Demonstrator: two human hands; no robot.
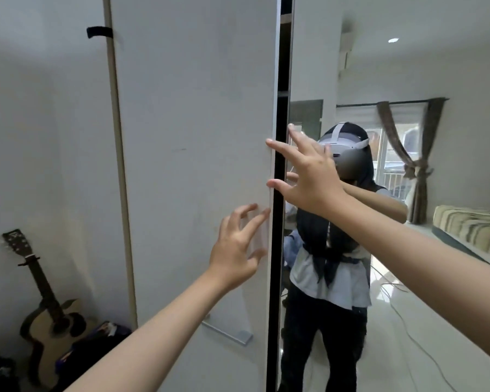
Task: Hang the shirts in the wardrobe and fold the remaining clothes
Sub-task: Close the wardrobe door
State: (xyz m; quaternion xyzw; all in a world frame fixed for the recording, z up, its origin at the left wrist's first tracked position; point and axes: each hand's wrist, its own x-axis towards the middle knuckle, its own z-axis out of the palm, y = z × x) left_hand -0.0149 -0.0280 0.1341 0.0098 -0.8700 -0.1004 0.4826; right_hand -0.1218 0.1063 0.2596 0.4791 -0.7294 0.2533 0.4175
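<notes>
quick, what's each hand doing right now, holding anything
Left hand: open, fingers spread and bent, holding nothing, at the white wardrobe door.
Right hand: open, fingers spread, fingertips at the door's edge, holding nothing.

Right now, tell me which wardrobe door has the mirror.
The right door, beyond the dark gap: its mirror reflects the person and the room. The left door is plain white; the right hand crosses the gap.
</notes>
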